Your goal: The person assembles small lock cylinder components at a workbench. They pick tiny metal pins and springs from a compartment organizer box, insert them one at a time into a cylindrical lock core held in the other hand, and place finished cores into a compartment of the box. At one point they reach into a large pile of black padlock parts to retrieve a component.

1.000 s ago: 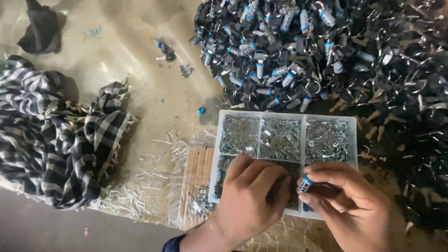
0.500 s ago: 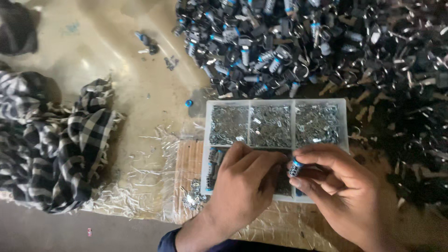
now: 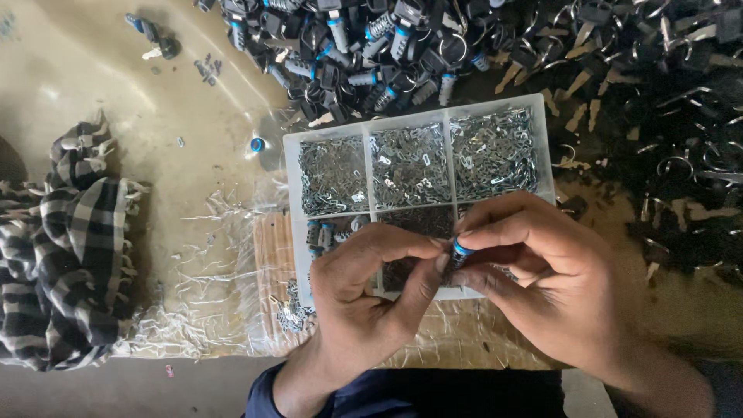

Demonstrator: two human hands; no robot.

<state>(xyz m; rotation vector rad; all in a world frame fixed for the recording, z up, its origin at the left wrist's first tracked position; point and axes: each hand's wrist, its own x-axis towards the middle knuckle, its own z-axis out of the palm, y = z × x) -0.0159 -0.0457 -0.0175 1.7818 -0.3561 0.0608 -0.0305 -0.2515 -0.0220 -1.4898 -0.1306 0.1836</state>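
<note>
My right hand [image 3: 542,279] pinches a small dark cylinder with a blue ring [image 3: 460,251] between thumb and fingers. My left hand [image 3: 371,290] meets it from the left, its fingertips touching the same cylinder. Both hands hover over the front row of a clear plastic divided tray [image 3: 288,178]. The tray's back compartments hold several small flat metal pieces [image 3: 410,162]. A front left compartment holds a few more blue-ringed cylinders [image 3: 329,230]. The rest of the front row is hidden by my hands.
A large heap of dark lock cylinders, keys and rings [image 3: 480,54] fills the back and right. A black-and-white checked cloth [image 3: 70,255] lies at left. Shredded clear plastic [image 3: 209,255] and a wooden board [image 3: 271,263] sit under the tray. Loose parts [image 3: 155,39] lie far left.
The view has moved closer to the tray. My hands have come together, and the blue-ringed cylinder now sits between both sets of fingertips instead of only in the right hand.
</note>
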